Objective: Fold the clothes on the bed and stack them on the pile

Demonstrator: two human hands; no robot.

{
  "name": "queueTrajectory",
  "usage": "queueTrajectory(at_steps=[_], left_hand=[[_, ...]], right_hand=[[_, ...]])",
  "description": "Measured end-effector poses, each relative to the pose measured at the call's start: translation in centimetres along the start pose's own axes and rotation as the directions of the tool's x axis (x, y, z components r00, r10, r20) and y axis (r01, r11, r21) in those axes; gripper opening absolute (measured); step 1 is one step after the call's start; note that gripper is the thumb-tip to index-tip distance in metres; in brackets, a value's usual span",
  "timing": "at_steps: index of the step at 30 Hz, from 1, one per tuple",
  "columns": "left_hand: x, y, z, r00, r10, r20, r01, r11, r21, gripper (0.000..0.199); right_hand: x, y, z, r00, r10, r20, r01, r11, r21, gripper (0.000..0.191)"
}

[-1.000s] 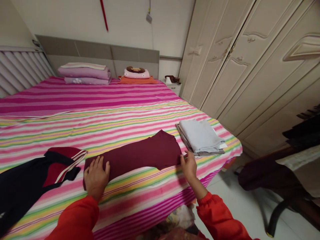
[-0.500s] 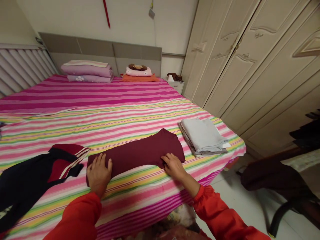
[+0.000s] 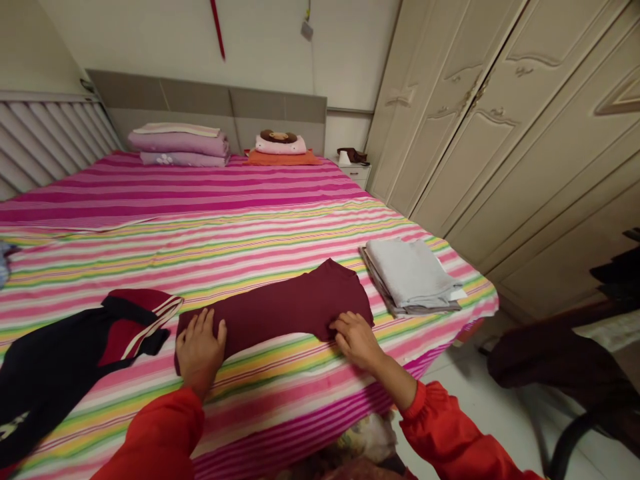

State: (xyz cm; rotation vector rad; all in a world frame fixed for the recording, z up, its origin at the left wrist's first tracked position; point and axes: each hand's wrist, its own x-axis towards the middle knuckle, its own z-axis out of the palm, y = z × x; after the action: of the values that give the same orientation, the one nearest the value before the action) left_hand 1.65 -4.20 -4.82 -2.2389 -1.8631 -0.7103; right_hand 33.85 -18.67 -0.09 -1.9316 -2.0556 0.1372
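A maroon garment [image 3: 280, 308], folded into a long strip, lies across the striped bed. My left hand [image 3: 201, 347] rests flat on its left end, fingers spread. At the lower edge of its wider right end, my right hand [image 3: 356, 339] touches the cloth with bent fingers; whether they pinch any fabric is unclear. To the right sits a folded stack of grey clothes [image 3: 413, 275]. A dark navy and red garment [image 3: 65, 353] is spread out on the left, close to the maroon one.
Folded purple bedding [image 3: 180, 143] and a pink and orange pile [image 3: 283, 150] stand by the headboard [image 3: 195, 103]. Wardrobe doors [image 3: 465, 120] line the right. A dark cloth-covered item [image 3: 545, 360] is beyond the bed's right edge. Blue cloth [image 3: 4, 263] shows at far left.
The view has shifted slightly. My right hand has moved a little along the lower edge of the maroon garment, while my left hand stays on its left end.
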Motion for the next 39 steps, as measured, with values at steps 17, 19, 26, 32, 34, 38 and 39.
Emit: queueTrajectory(at_steps=[17, 19, 26, 32, 34, 38, 39], left_hand=[[-0.5, -2.0, 2.3, 0.999, 0.035, -0.03, -0.036, 0.999, -0.021, 0.057], [-0.6, -2.3, 2.7, 0.998, 0.017, -0.055, -0.018, 0.999, -0.028, 0.061], [-0.7, -1.9, 2.4, 0.994, -0.074, -0.083, 0.071, 0.997, -0.039, 0.068], [-0.3, -1.9, 1.3, 0.967, -0.252, -0.03, 0.247, 0.961, -0.121, 0.065], [-0.2, -1.8, 0.9, 0.956, -0.295, -0.009, 0.291, 0.947, -0.134, 0.064], [-0.1, -1.5, 0.5, 0.953, -0.302, -0.005, 0.299, 0.944, -0.139, 0.061], [-0.1, -1.4, 0.5, 0.955, -0.297, -0.009, 0.292, 0.946, -0.142, 0.059]], right_hand=[[11.4, 7.4, 1.0, 0.892, 0.353, -0.284, -0.326, 0.935, 0.137, 0.033], [14.3, 7.9, 1.0, 0.862, 0.407, -0.302, -0.382, 0.913, 0.142, 0.035], [18.4, 9.8, 3.3, 0.778, 0.568, -0.269, -0.535, 0.823, 0.19, 0.017], [17.2, 11.7, 3.4, 0.621, 0.735, -0.271, -0.685, 0.678, 0.268, 0.026], [17.1, 12.1, 3.3, 0.581, 0.774, -0.253, -0.718, 0.634, 0.288, 0.026], [17.2, 12.3, 2.8, 0.525, 0.824, -0.215, -0.766, 0.567, 0.302, 0.032], [17.2, 12.3, 2.6, 0.521, 0.828, -0.207, -0.773, 0.561, 0.297, 0.032]])
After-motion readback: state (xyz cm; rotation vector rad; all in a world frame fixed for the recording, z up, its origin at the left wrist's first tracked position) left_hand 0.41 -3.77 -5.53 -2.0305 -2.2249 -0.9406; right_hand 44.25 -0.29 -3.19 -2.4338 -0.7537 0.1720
